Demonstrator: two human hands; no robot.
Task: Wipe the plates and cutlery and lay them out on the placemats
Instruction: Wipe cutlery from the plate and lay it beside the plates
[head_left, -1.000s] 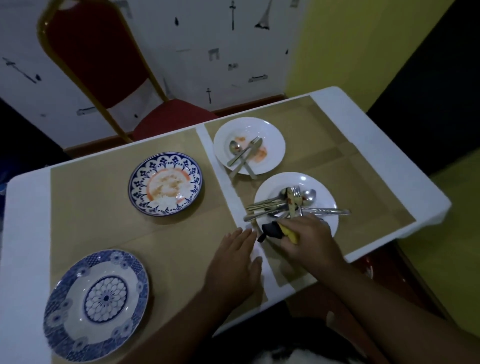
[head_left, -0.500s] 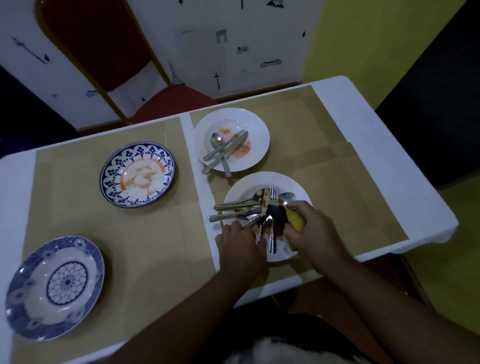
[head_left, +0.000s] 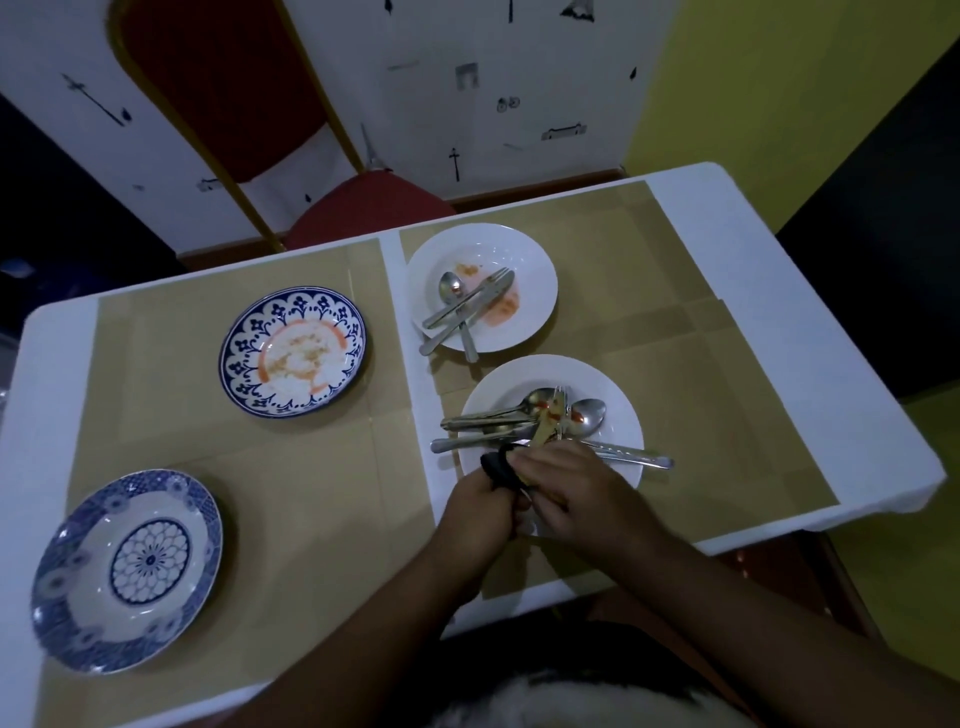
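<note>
Both hands meet over the near edge of the front white plate (head_left: 602, 376), the one piled with cutlery (head_left: 537, 402), some of it smeared red. The left hand (head_left: 475, 512) is curled round a black pad (head_left: 497, 470) (sponge or cloth, too dim to say). The right hand (head_left: 574, 496) grips its other end, fingers bent. Just behind the front plate sits a second white plate (head_left: 530, 254) with orange smears and more cutlery. Left of the front plate is a stained blue-patterned plate (head_left: 234, 364), and further left and nearer, a clean blue plate (head_left: 52, 587). All are on tan placemats (head_left: 311, 519).
</note>
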